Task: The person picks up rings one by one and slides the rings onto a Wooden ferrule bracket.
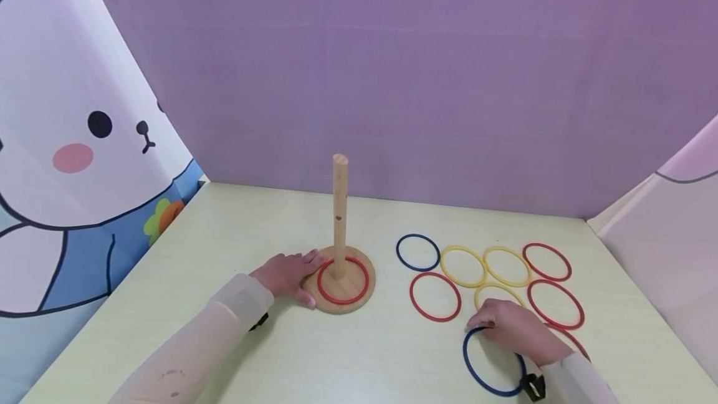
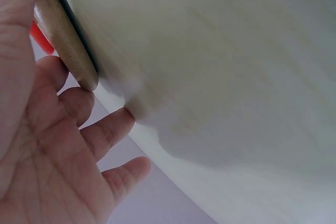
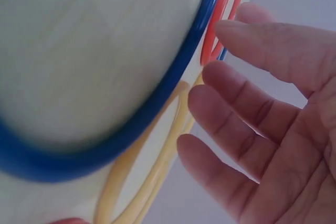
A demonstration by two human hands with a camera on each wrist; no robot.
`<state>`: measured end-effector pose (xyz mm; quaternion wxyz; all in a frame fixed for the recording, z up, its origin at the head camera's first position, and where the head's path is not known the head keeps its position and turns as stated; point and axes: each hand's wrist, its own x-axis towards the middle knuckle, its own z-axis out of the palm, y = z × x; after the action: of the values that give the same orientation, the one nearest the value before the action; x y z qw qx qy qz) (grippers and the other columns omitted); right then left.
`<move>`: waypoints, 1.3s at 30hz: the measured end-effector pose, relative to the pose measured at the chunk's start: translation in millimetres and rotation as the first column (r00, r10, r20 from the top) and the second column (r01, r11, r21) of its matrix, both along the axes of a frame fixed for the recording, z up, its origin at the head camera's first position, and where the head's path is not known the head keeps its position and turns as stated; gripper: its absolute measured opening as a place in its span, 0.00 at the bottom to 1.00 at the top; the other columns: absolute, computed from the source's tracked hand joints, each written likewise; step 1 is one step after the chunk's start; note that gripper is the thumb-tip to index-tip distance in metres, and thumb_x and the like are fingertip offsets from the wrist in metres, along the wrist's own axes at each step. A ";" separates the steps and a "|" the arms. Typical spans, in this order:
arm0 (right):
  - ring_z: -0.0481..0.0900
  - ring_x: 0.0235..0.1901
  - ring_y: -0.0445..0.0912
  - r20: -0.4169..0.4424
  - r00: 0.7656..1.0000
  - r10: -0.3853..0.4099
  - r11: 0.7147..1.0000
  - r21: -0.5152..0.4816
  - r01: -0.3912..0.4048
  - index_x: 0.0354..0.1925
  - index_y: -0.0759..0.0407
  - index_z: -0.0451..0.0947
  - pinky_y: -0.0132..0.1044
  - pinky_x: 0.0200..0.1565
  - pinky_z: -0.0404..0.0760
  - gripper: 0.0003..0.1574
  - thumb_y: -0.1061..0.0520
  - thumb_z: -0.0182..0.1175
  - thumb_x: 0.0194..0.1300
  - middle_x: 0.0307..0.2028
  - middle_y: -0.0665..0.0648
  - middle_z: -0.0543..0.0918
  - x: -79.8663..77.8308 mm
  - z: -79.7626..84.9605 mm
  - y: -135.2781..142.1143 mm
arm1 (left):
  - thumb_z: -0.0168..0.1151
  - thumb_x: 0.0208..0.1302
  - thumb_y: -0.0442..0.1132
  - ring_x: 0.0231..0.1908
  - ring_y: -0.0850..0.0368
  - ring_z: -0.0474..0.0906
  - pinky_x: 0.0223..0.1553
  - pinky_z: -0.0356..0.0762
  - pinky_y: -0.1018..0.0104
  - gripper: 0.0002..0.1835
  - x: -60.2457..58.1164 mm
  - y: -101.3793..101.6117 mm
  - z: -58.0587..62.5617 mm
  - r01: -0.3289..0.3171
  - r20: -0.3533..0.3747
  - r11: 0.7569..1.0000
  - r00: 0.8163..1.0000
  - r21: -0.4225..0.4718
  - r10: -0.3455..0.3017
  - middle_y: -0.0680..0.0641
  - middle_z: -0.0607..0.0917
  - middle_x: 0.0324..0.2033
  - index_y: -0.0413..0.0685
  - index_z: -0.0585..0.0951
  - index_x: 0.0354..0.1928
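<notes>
A wooden peg (image 1: 340, 217) rises from a round wooden base (image 1: 359, 301), with a red ring (image 1: 367, 279) lying around its foot. My left hand (image 1: 287, 276) rests against the left side of the base, its fingers reaching onto the top and its thumb by the front edge. In the left wrist view, two fingertips (image 2: 79, 100) meet the base's rim and the other fingers are loosely spread. At the front right, my right hand (image 1: 513, 326) is over the far edge of a blue ring (image 1: 471, 366). The right wrist view shows its relaxed fingers (image 3: 220, 114) beside that ring.
On the pale table (image 1: 252, 223) right of the base lie another blue ring (image 1: 397, 253), a red ring (image 1: 412, 295), several yellow rings (image 1: 443, 265) and several more red rings (image 1: 569, 267). Behind the table hangs a purple cloth (image 1: 392, 111); a cartoon-print cloth (image 1: 67, 111) hangs at left.
</notes>
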<state>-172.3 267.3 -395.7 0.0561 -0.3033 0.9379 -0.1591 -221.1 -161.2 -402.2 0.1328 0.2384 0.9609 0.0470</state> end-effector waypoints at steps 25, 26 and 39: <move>0.68 0.27 0.34 0.100 0.995 -0.002 0.993 0.117 -0.010 0.28 0.48 0.85 0.31 0.31 0.74 0.14 0.69 0.68 0.51 0.26 0.39 0.78 -11.9 -1.0 -6.3 | 0.73 0.48 0.57 0.60 0.38 0.70 0.56 0.69 0.43 0.50 0.8 1.2 0.9 -0.009 0.003 1.000 1.000 -0.008 0.009 0.37 0.65 0.68 0.48 0.62 0.71; 0.67 0.26 0.34 0.110 0.994 -0.003 0.993 0.113 -0.010 0.27 0.47 0.84 0.31 0.30 0.73 0.15 0.69 0.67 0.51 0.25 0.39 0.77 -12.1 -0.6 -6.5 | 0.73 0.48 0.57 0.60 0.38 0.70 0.56 0.69 0.43 0.50 0.9 1.2 0.9 -0.010 0.004 1.000 1.000 -0.008 0.010 0.37 0.65 0.68 0.48 0.62 0.71; 0.68 0.28 0.43 0.259 0.950 -0.177 0.974 0.183 0.132 0.27 0.46 0.78 0.35 0.31 0.71 0.19 0.72 0.65 0.52 0.23 0.45 0.74 -12.9 1.1 -17.8 | 0.73 0.48 0.57 0.61 0.38 0.68 0.57 0.68 0.43 0.50 2.3 1.8 2.8 -0.017 0.011 1.000 1.000 -0.007 0.017 0.37 0.64 0.68 0.49 0.62 0.72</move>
<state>-185.3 249.5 -394.6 0.1969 -0.1981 0.9519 -0.1260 -218.8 -159.5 -399.5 0.1385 0.2294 0.9623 0.0464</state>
